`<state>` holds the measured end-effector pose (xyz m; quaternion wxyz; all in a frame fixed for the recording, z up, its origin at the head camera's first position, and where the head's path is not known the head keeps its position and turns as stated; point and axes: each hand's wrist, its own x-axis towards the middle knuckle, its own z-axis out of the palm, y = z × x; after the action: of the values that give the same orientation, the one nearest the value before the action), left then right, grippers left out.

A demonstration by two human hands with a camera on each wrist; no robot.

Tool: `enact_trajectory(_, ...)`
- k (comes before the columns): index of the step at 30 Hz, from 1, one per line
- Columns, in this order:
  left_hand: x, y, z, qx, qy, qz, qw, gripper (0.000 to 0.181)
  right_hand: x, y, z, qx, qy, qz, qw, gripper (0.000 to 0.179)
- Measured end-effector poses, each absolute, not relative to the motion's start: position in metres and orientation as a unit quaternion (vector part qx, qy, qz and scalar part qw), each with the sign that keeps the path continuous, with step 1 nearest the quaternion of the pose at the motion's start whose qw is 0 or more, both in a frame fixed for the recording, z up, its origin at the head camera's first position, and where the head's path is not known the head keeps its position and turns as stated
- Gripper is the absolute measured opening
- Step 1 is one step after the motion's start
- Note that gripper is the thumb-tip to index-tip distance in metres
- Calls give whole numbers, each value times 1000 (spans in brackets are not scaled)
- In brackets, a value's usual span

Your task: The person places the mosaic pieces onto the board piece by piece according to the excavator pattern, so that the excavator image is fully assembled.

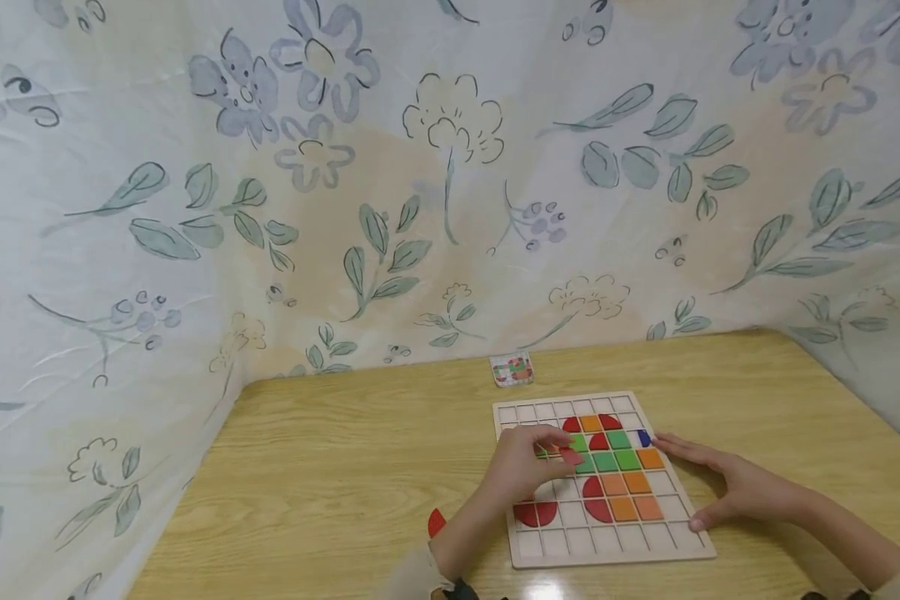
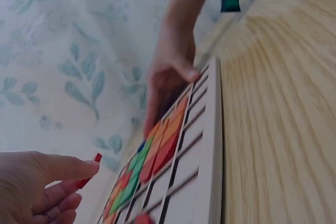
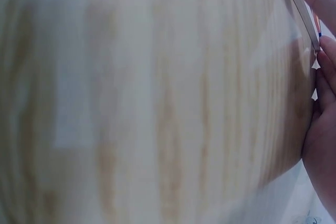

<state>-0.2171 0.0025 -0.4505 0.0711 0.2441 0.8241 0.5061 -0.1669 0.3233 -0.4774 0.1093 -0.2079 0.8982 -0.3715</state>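
Observation:
Between thumb and fingers my left hand (image 1: 523, 460) pinches a small red tile (image 2: 90, 170), held just above the left part of a pale wooden grid board (image 1: 570, 546). In the grid lie green square tiles (image 1: 626, 459), orange square tiles (image 1: 622, 508), red quarter-round tiles (image 1: 598, 510) and a blue tile (image 1: 643, 437). My right hand (image 1: 742, 483) rests along the board's right edge, thumb and fingers spread and touching the rim. In the right wrist view only part of that hand and the board's edge show. Some cells behind my left hand are hidden.
A loose red tile (image 1: 437, 522) lies on the wooden table (image 1: 330, 467) beside my left forearm. Beyond the board, a small card (image 1: 512, 368) with a coloured pattern lies near the back edge. Floral cloth (image 1: 450, 200) hangs behind the table and at its sides.

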Motion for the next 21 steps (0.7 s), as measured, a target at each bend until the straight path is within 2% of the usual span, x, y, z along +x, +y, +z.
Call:
enact_trajectory(12,-199,73,-453,282,851,440,58,28,-169,324,-474,-232,904,-349,91,88)
enact_trajectory(21,-197,101,-469,326,871,367,3,21,-167,326,-477,-239,899,-356,88,87)
